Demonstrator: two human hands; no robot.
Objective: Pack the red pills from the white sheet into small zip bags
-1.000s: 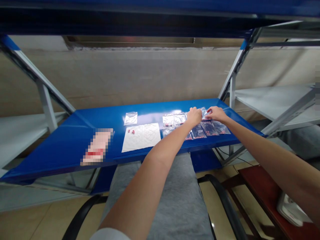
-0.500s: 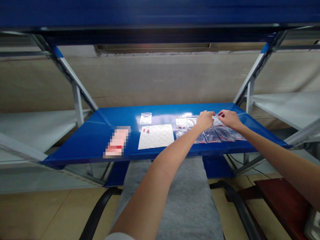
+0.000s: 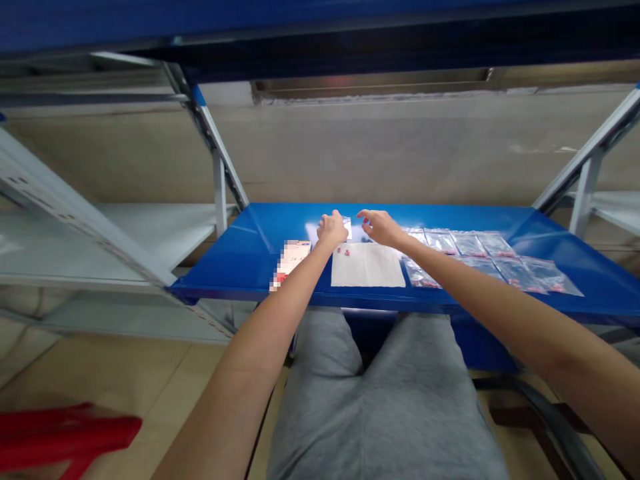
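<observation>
My left hand (image 3: 332, 229) is at the back left of the white cloth (image 3: 368, 270), its bent fingers closed on a small clear zip bag (image 3: 348, 227) and covering part of it. Just to the right, my right hand (image 3: 379, 227) hovers above the table with thumb and fingers apart, holding nothing. Two small clusters of red beads (image 3: 347, 253) lie on the cloth's upper left corner. To the right of the cloth, two rows of clear zip bags (image 3: 470, 244) lie flat, with small red pieces inside many of them.
A phone-like item (image 3: 296, 256), partly pixelated, lies left of the cloth on the blue table (image 3: 225, 263). Slanted metal posts (image 3: 220, 187) stand at both sides, and a blue shelf (image 3: 350, 40) hangs overhead. A red stool (image 3: 75, 433) is at lower left.
Both hands have moved left from the rows of zip bags to the single bag behind the cloth. The right hand has let go of the bag there. The view has turned left.
</observation>
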